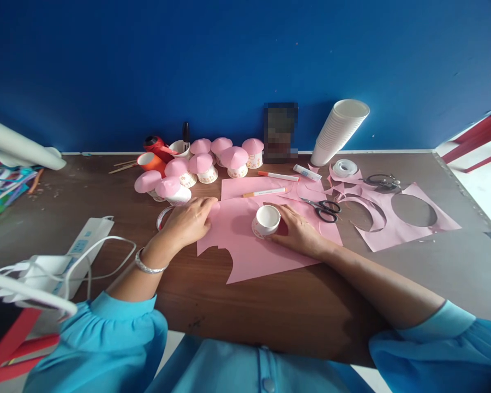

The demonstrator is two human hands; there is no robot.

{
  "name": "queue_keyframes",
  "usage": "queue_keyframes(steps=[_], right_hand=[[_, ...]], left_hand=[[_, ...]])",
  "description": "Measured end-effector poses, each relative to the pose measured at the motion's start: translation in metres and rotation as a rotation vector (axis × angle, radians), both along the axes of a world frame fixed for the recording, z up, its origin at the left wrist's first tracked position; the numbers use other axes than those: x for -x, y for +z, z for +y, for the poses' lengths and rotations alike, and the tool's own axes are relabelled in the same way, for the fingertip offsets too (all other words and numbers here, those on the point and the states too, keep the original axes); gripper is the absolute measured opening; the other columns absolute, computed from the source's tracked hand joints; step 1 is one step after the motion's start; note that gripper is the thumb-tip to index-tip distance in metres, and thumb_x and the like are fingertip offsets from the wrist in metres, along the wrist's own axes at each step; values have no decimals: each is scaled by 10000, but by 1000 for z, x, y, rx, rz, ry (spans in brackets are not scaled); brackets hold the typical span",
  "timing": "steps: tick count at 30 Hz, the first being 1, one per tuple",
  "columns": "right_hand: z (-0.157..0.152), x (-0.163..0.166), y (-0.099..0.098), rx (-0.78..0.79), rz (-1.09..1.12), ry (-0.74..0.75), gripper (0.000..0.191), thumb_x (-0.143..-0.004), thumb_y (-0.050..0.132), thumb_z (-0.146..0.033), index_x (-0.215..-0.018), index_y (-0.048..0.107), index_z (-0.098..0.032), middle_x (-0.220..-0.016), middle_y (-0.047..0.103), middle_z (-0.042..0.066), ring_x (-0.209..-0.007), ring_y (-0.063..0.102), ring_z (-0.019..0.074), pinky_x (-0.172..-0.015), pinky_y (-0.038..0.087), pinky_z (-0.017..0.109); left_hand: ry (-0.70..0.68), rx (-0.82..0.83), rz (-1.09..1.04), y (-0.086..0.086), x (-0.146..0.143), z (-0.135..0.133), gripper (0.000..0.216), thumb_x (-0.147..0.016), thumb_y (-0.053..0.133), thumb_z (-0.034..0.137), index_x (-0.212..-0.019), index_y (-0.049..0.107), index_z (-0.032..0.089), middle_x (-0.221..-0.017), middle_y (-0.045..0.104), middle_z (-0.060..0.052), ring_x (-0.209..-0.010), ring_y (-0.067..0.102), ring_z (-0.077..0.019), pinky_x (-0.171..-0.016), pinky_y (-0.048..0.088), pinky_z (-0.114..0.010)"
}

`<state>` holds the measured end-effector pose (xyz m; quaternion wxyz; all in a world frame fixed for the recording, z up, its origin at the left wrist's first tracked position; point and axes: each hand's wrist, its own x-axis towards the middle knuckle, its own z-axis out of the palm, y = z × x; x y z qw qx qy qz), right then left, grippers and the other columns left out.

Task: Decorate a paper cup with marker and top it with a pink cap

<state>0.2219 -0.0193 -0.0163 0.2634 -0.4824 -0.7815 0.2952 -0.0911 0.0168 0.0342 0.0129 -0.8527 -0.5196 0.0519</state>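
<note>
A small white paper cup (267, 218) with a printed band stands on a pink paper sheet (245, 254) with curved cut-outs. My right hand (298, 229) grips the cup from its right side, thumb in front and fingers behind. My left hand (190, 221) rests at the sheet's left edge, fingers bent over it and thumb apart from them. Its fingertips touch the paper. Behind the left hand stand several finished cups with pink cone tops (234, 157). Two orange-and-white markers (265, 192) lie on the paper, with black-handled scissors (327, 210) right of the cup.
A tall stack of white cups (340, 131) leans by the blue wall, near a glue stick (306, 173) and a tape roll (345, 168). Cut pink scraps (396, 232) lie to the right. At the left are a power strip (82, 245) and white cables.
</note>
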Motion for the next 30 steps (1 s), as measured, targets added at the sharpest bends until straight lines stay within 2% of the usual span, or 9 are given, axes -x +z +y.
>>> queue_keyframes(steps=[4, 7, 12, 16, 19, 23, 28, 30], right_hand=[[-1, 1, 4, 30, 8, -2, 509, -828, 769, -373, -1297, 645, -219, -1309, 733, 141, -1260, 677, 391, -1033, 583, 552], [0, 1, 3, 31, 7, 0, 515, -828, 774, -374, -1296, 648, -199, -1330, 723, 165, -1265, 675, 403, -1032, 581, 567], [2, -1, -6, 12, 8, 2, 623, -812, 783, -368, -1387, 601, -210, -1398, 696, 160, -1302, 660, 389, -1074, 566, 568], [2, -2, -8, -11, 3, 9, 608, -809, 783, -375, -1370, 608, -219, -1422, 689, 140, -1325, 649, 379, -1103, 558, 538], [1, -2, -8, -5, -8, 2, 578, -829, 770, -382, -1362, 613, -222, -1428, 686, 142, -1332, 642, 383, -1102, 558, 525], [1, -2, -9, -13, 0, -2, 600, -824, 779, -416, -1369, 609, -231, -1405, 696, 136, -1302, 658, 393, -1073, 571, 547], [2, -2, -9, -12, -4, 15, 549, -825, 766, -391, -1326, 629, -213, -1359, 712, 146, -1270, 671, 389, -1046, 576, 538], [2, -2, -8, -8, -9, 14, 542, -826, 762, -381, -1319, 630, -200, -1372, 703, 161, -1276, 665, 394, -1050, 572, 541]], left_hand=[[64, -43, -56, -2, 0, 3, 444, -903, 522, 157, -1334, 620, 203, -1257, 780, -105, -1086, 766, -333, -791, 577, -419], [54, -8, -100, 2, 1, 0, 392, -913, 549, 197, -1290, 650, 229, -1308, 770, -68, -1139, 754, -326, -839, 587, -425], [7, 98, -111, 10, -2, -10, 662, -845, 748, 366, -1461, 553, 220, -1491, 674, -81, -1325, 661, -346, -1014, 582, -454], [-20, 106, -94, 11, -7, -14, 592, -864, 666, 235, -1446, 565, 196, -1505, 661, -78, -1343, 645, -307, -1088, 553, -428], [-32, 104, -4, 11, -13, -13, 554, -880, 587, 165, -1434, 574, 158, -1463, 681, -123, -1308, 654, -331, -1053, 562, -450], [-43, 104, 71, 10, -17, -11, 507, -898, 525, 131, -1399, 593, 164, -1330, 728, -160, -1235, 675, -350, -998, 570, -470], [-119, 154, 2, 12, -11, -1, 584, -871, 584, 188, -1452, 537, 215, -1521, 603, -119, -1348, 602, -330, -1062, 539, -445], [-140, 229, -16, 17, -9, 8, 640, -848, 594, 182, -1479, 502, 227, -1518, 581, -109, -1386, 571, -312, -1069, 526, -420]])
